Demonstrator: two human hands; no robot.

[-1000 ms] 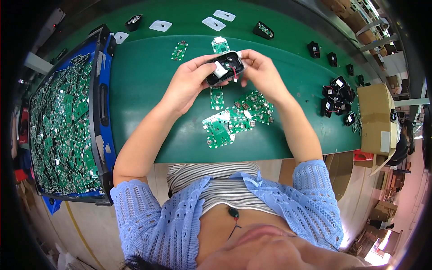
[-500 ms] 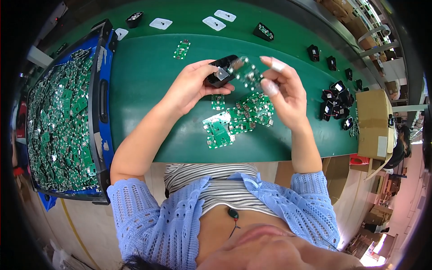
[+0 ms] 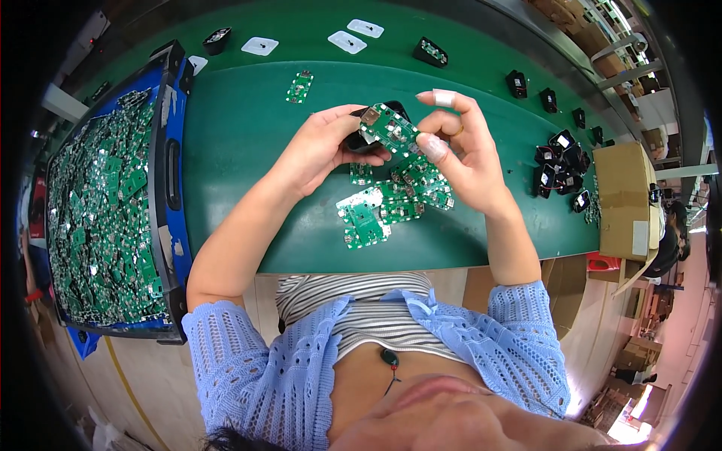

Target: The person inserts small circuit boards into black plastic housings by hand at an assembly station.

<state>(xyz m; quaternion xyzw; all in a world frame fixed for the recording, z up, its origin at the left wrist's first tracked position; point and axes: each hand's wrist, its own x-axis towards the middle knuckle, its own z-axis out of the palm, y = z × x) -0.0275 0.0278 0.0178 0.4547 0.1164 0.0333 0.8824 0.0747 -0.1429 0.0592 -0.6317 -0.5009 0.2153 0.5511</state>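
while the green desk point(image 3: 481, 248) spreads before me, a blue-and-black crate point(image 3: 177, 225) full of circuit boards point(image 3: 105, 218) stands along its left side, and a loose pile point(image 3: 368, 214) of boards lies nearer me. my left hand point(image 3: 320, 146) grips a black housing point(image 3: 354, 143) above the desk. the fingers of my right hand point(image 3: 474, 161) pinch one green board point(image 3: 390, 129) by its end, across the housing's opening; whether those two touch, i cannot tell.

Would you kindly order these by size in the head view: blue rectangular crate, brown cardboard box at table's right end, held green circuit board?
1. Blue rectangular crate
2. Brown cardboard box
3. Held green circuit board
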